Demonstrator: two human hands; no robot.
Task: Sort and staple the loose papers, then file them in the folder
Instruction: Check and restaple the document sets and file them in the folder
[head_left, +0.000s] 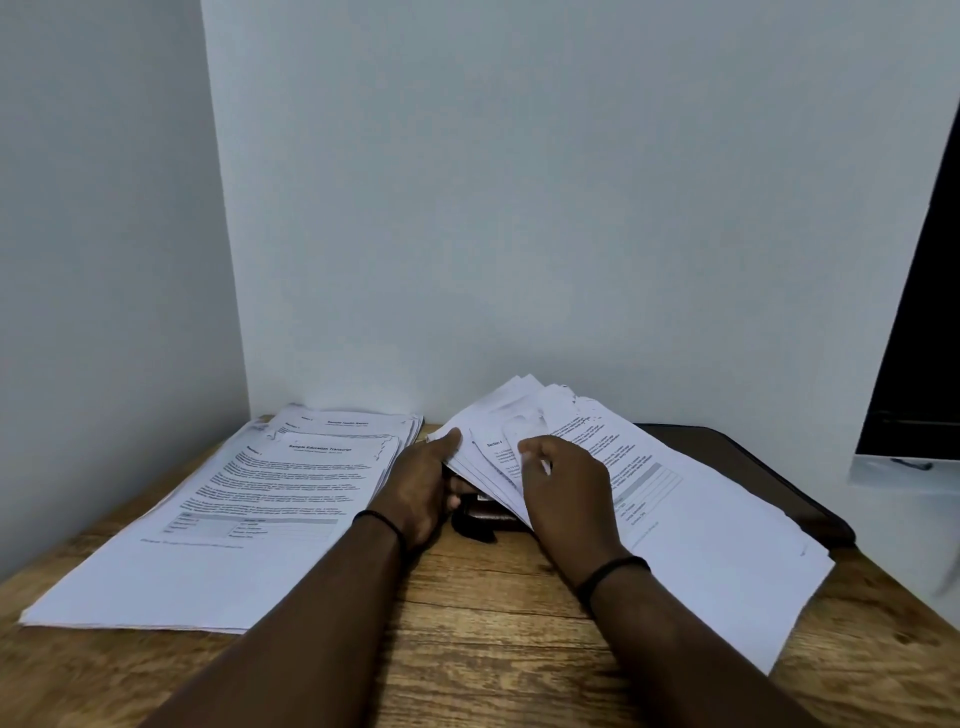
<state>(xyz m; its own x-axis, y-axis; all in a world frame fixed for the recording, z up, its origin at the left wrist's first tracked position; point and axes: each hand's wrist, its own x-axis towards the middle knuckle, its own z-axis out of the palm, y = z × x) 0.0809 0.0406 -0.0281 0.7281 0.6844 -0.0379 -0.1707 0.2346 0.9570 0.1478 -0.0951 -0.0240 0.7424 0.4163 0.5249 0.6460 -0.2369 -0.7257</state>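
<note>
The left hand (423, 480) grips the near-left edge of the fanned loose papers (675, 499), thumb on top and fingers curled beneath, while the right hand (563, 488) pinches a few upper sheets with bent fingers. To sort well, I would peel one sheet at a time, read its heading, and keep the fan pinned. The sorted stacks (249, 499) lie on the worktop (493, 623) left of the fan. The dark folder (753, 462) shows only beyond the fan; the small dark object (483, 519) under it, perhaps a stapler, is unclear.
</note>
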